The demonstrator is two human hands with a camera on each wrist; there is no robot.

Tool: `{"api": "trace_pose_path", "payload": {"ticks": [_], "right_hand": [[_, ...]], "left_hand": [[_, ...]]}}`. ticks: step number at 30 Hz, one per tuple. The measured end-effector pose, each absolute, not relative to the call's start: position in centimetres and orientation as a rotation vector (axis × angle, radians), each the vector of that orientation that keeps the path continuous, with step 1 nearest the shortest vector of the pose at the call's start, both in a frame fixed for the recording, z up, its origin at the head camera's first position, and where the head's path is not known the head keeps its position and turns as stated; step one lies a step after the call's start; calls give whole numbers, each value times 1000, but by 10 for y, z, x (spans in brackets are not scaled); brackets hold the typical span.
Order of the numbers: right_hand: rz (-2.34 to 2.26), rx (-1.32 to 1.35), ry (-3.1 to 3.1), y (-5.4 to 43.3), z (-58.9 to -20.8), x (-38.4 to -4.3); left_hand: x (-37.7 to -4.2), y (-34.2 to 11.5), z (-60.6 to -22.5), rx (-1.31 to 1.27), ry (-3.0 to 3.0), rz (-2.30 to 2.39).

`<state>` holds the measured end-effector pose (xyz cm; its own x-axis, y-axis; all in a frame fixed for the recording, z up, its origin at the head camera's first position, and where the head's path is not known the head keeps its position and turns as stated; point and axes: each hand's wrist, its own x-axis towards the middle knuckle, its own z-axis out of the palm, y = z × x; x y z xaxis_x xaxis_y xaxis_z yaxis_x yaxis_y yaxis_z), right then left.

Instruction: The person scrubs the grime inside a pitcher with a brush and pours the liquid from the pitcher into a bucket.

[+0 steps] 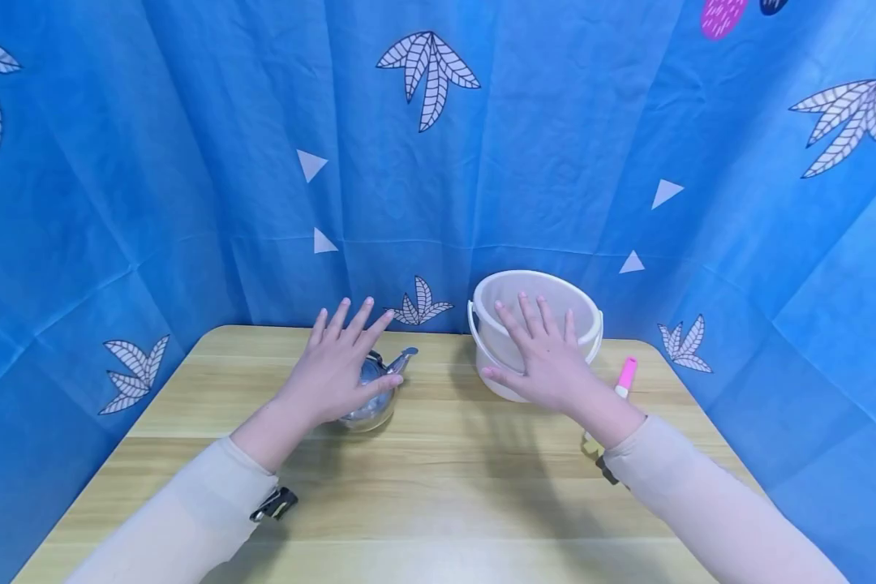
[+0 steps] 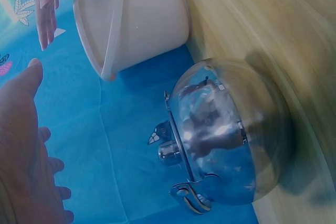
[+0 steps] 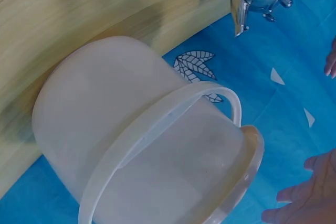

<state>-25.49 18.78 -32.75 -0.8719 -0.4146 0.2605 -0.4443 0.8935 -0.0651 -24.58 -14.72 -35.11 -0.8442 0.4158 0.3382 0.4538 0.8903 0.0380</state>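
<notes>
My left hand (image 1: 336,373) is held above the table with its fingers spread, over a shiny metal kettle (image 1: 372,418). The hand partly hides the kettle in the head view; the left wrist view shows its rounded body (image 2: 215,124), lid knob and folded handle, apart from the hand. Fingers also spread, my right hand (image 1: 547,365) hovers in front of a white bucket (image 1: 491,341). In the right wrist view the bucket (image 3: 100,108) stands upright on the table, its handle hanging down one side. Neither hand holds anything.
A tool with a pink handle (image 1: 628,374) lies right of the bucket, partly covered by my right forearm; its yellowish end (image 1: 592,446) shows below. The wooden table (image 1: 438,503) is enclosed by a blue patterned curtain (image 1: 263,162) at the back and sides.
</notes>
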Motion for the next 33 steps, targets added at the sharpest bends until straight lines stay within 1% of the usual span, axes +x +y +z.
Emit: {"api": "trace_pose_path", "payload": {"ticks": [33], "right_hand": [[189, 685, -2838, 174, -340, -245]], "left_hand": [[-238, -156, -370, -632, -2736, -223]]}}
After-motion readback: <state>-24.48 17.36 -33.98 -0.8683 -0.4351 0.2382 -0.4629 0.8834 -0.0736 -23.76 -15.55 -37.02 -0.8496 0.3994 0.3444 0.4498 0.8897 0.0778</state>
